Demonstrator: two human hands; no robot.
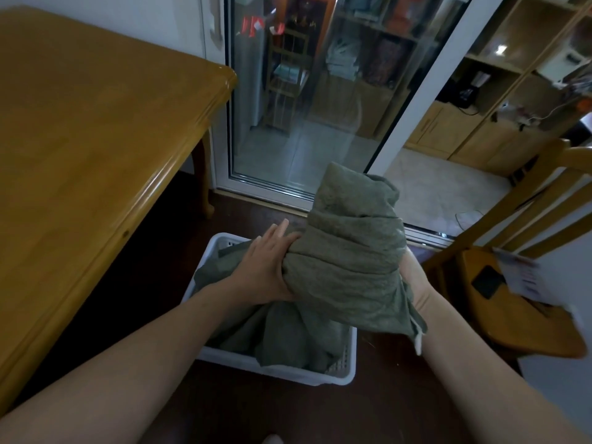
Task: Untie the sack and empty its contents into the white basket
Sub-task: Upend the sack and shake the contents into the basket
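Observation:
A grey-green woven sack (349, 251) is held up over the white basket (288, 371) on the dark floor. The sack's lower part hangs down into the basket and fills most of it. My left hand (266, 267) grips the sack's left side, fingers pressed into the cloth. On the sack's right side my right hand (413, 277) holds it from behind, and the fabric mostly hides it. The sack's upper end stands bunched and folded above both hands. What is inside the sack is hidden.
A wooden table (96, 149) fills the left side, its edge close to my left arm. A wooden chair (512, 283) with papers and a dark phone on its seat stands at the right. A glass sliding door (314, 100) is straight ahead.

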